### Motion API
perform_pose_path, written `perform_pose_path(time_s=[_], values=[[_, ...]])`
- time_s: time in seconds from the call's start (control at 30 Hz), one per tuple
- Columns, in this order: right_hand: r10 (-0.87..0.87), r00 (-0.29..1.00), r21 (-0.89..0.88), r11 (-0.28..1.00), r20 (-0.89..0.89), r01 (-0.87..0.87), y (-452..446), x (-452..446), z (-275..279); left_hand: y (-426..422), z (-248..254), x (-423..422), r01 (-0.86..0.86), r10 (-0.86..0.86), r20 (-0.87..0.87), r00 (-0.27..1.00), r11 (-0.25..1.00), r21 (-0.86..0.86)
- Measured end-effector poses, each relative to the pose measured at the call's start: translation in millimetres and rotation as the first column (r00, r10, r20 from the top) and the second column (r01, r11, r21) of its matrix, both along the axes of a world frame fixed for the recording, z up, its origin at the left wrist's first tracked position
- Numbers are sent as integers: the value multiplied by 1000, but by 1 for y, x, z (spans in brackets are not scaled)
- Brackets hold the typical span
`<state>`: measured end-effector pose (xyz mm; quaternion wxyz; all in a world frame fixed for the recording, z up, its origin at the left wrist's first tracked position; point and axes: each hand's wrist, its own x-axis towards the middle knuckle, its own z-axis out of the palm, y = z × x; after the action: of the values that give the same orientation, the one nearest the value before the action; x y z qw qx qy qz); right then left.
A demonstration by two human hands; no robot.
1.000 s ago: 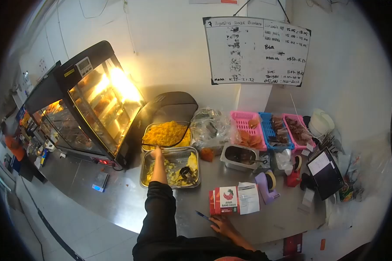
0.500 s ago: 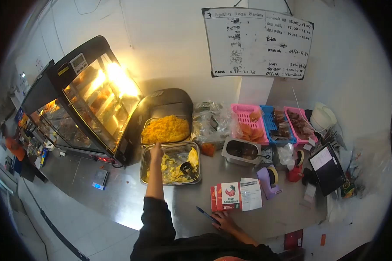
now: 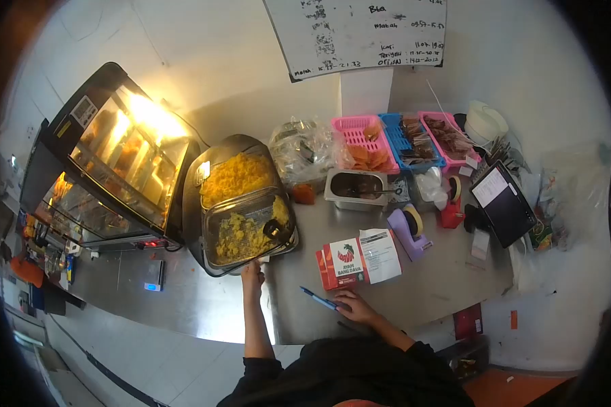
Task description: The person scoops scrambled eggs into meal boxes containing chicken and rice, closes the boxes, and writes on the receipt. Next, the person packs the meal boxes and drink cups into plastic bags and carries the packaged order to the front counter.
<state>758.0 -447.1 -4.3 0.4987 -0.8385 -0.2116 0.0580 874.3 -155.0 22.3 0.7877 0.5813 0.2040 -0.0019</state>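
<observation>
A dark-rimmed, see-through lid (image 3: 208, 266) lies over two metal trays, its near edge at my left hand (image 3: 252, 273). My fingers are closed at that edge. Beneath the lid, the back tray holds a heap of orange-yellow, rice-like food (image 3: 237, 178). The front tray (image 3: 207, 227) holds yellow, scrambled-egg-like food (image 3: 237, 237) and a black scoop (image 3: 275, 232). My right hand (image 3: 354, 305) rests on the steel table, closed on a blue pen (image 3: 317, 298). Just beyond the pen are red-and-white boxes (image 3: 346, 262) and a printed slip (image 3: 381, 256).
A lit glass food warmer (image 3: 119, 156) stands on the left, with a small scale (image 3: 154, 275) before it. A sauce pan (image 3: 355, 190), pink and blue baskets (image 3: 412, 144), a purple tape dispenser (image 3: 409, 234) and a tablet (image 3: 504, 203) are to the right.
The lid, raised behind the trays earlier, has come down over them. My left hand has moved from the trays' far side toward me. The right hand still holds the pen; my view has shifted.
</observation>
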Motion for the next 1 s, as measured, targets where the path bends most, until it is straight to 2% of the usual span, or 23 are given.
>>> perform_pose_path(time_s=[0.07, 0.1, 0.13, 0.17, 0.2, 0.23, 0.3, 0.37, 0.4, 0.5, 0.53, 0.6, 0.63, 0.67, 0.77, 0.83, 0.9, 0.93, 0.97, 1.0], values=[[-53, 999, 5, 999, -3, 53, -4, -1, -9, -10, 4, -13, 25, -25, 1, 1000, 999, 33], [-82, 997, 7, 997, -5, 82, -7, 0, -11, -17, 3, -20, 106, -106, 27, 994, 994, 35], [-92, 995, 41, 995, -46, 94, -11, 2, -13, -23, -10, -23, 202, -200, -62, 978, 979, 17], [-99, 991, 74, 992, -88, 106, -14, 4, -11, -34, -24, -21, 269, -280, -10, 960, 929, -253], [-102, 986, 106, 988, -133, 117, -15, 5, -10, -55, -13, -20, 269, -292, -32, 956, 914, -303], [-107, 982, 121, 985, -155, 126, -13, 5, -12, -79, 15, -20, 177, -228, -61, 972, 875, -450], [-115, 974, 146, 979, -195, 145, -12, 8, -16, -92, -11, 9, 147, -230, -32, 973, 716, -683], [-85, 965, 190, 973, -246, 134, -14, 7, -17, -86, -53, 38, 12, -65, -43, 997, 677, -736], [-72, 961, 211, 969, -267, 131, -16, 9, -16, -86, -54, 48, -47, 15, -49, 999, 647, -761], [-122, 923, 186, 962, -366, 201, -25, 4, -5, -74, -34, 43, -47, 25, -41, 999, 662, -748], [-82, 932, 390, 893, -354, 226, -30, 1, -27, -70, -20, 40, -61, 48, -39, 998, 648, -759], [-51, 753, 552, 648, -656, 525, -37, -4, -18, -52, -17, 39, -45, 51, -15, 999, 656, -753], [16, 633, 559, 486, -774, 671, -40, -8, -10, -43, -23, 38, -30, 42, -5, 999, 630, -776], [101, 660, 637, 402, -745, 658, -42, -7, 5, -36, -25, 38, -13, 13, -6, 1000, 639, -769], [253, 660, 699, 391, -707, 599, -36, 2, -14, -8, -58, 40, -21, -4, -33, 999, 673, -739], [291, 673, 733, 306, -680, 608, -28, 15, -3, -16, -57, 35, -30, 15, -28, 1000, 670, -742], [325, 672, 746, 255, -666, 616, -16, 28, -2, -39, -14, 20, -19, 37, 6, 999, 634, -773], [340, 660, 741, 248, -669, 624, -12, 40, -11, -38, -18, 18, -32, 3, -37, 999, 565, -825], [353, 651, 738, 238, -672, 632, -9, 50, -20, -45, -18, 12, -86, 34, -84, 996, 624, -777], [282, 663, 720, 263, -694, 642, -7, 56, -26, -54, -13, 5, -132, 61, -123, 990, 678, -723]])
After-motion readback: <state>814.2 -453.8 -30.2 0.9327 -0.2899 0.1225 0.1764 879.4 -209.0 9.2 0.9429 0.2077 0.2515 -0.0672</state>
